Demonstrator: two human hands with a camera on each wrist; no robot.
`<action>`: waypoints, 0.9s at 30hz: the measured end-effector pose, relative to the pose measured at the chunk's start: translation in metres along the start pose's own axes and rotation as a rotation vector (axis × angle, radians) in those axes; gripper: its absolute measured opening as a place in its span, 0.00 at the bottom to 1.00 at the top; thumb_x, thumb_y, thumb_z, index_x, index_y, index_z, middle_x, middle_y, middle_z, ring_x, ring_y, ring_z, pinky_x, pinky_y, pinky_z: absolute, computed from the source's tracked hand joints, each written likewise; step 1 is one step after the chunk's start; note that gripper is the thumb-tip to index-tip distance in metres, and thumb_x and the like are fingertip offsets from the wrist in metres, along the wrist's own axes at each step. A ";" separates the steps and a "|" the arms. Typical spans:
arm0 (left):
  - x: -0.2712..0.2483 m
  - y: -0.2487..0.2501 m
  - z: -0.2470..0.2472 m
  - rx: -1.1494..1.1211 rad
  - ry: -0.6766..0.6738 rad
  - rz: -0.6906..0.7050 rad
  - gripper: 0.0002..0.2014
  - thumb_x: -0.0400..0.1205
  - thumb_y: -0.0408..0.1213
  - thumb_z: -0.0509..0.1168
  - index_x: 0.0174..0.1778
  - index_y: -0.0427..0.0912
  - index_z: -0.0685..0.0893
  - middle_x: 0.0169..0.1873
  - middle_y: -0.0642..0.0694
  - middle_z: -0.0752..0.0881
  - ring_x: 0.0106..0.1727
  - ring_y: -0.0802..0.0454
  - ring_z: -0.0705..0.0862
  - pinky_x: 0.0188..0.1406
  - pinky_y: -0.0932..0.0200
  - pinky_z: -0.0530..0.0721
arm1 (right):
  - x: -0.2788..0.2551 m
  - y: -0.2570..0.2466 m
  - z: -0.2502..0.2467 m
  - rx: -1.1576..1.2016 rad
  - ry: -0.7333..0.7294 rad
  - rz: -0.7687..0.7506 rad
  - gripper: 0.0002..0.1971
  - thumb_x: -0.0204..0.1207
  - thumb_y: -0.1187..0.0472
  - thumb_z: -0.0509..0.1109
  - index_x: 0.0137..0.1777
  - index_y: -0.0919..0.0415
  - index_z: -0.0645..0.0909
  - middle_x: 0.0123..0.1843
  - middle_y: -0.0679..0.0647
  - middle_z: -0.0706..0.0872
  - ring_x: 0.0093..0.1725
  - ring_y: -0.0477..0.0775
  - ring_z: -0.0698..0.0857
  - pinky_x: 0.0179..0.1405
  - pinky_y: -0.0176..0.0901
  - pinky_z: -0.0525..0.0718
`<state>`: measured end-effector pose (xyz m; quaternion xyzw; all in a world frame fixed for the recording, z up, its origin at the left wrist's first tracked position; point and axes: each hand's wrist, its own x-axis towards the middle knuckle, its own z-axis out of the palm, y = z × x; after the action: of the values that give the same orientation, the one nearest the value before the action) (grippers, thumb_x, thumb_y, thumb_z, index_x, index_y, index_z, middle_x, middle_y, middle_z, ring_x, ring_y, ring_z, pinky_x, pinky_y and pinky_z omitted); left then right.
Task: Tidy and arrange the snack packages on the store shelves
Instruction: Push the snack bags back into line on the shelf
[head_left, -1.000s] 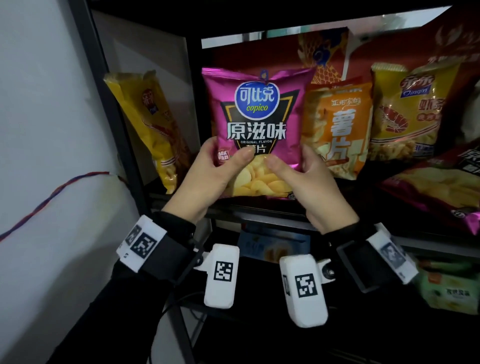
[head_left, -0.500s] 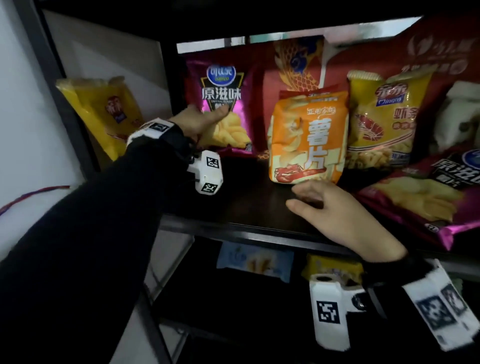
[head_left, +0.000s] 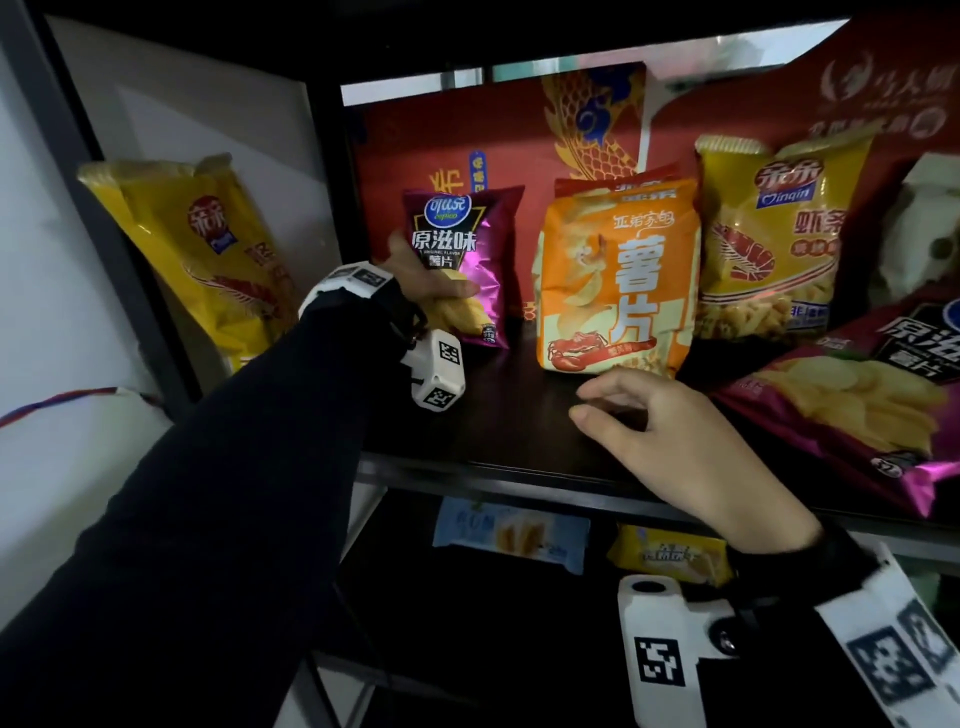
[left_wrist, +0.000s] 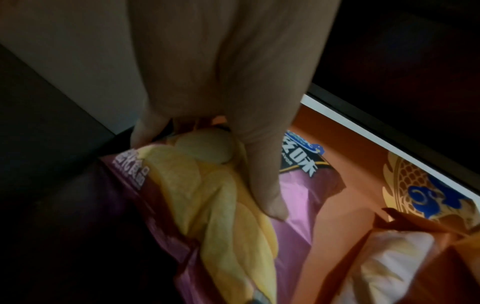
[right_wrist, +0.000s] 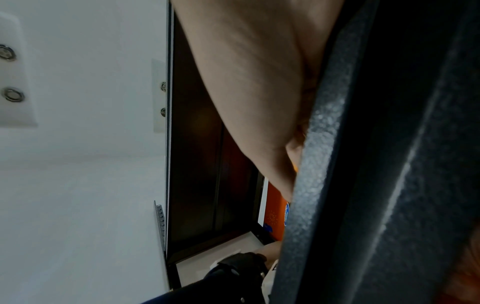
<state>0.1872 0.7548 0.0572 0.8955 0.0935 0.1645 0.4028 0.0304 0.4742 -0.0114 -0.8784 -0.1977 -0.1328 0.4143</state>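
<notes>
Dim black shelving unit (head_left: 519, 478) with metal uprights, set against a pale white wall (head_left: 47, 322). Red printed backdrop (head_left: 571, 135) behind the upper shelf; strip of daylight above it. Red-blue cable (head_left: 57, 400) along the wall.

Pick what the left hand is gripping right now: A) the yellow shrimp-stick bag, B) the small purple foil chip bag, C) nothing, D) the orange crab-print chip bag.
B: the left hand curls round the lower left edge of the small purple foil chip bag, thumb across its front, standing it at the back of the dark shelf; the right hand holds nothing.
</notes>
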 end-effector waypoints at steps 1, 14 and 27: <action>0.002 -0.002 0.000 0.015 0.020 0.015 0.63 0.60 0.53 0.84 0.82 0.41 0.49 0.71 0.45 0.76 0.71 0.43 0.76 0.65 0.52 0.73 | 0.000 0.000 0.000 -0.005 -0.003 0.000 0.13 0.77 0.48 0.69 0.60 0.48 0.83 0.42 0.28 0.79 0.46 0.20 0.72 0.45 0.06 0.64; 0.000 -0.008 0.014 -0.188 0.148 0.066 0.52 0.67 0.35 0.82 0.83 0.40 0.57 0.73 0.45 0.77 0.73 0.47 0.75 0.75 0.51 0.73 | -0.001 0.000 0.003 -0.054 0.006 -0.018 0.12 0.77 0.47 0.70 0.58 0.48 0.83 0.45 0.30 0.82 0.48 0.22 0.75 0.46 0.08 0.65; -0.103 0.029 -0.011 -0.325 0.251 0.151 0.35 0.73 0.37 0.77 0.73 0.34 0.69 0.65 0.42 0.82 0.65 0.47 0.82 0.68 0.51 0.79 | 0.000 -0.001 0.007 -0.086 0.019 -0.008 0.11 0.77 0.51 0.70 0.56 0.52 0.83 0.47 0.39 0.82 0.54 0.40 0.79 0.55 0.34 0.73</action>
<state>0.0884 0.7126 0.0628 0.7957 0.0477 0.3171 0.5139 0.0305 0.4805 -0.0151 -0.8934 -0.1913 -0.1512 0.3774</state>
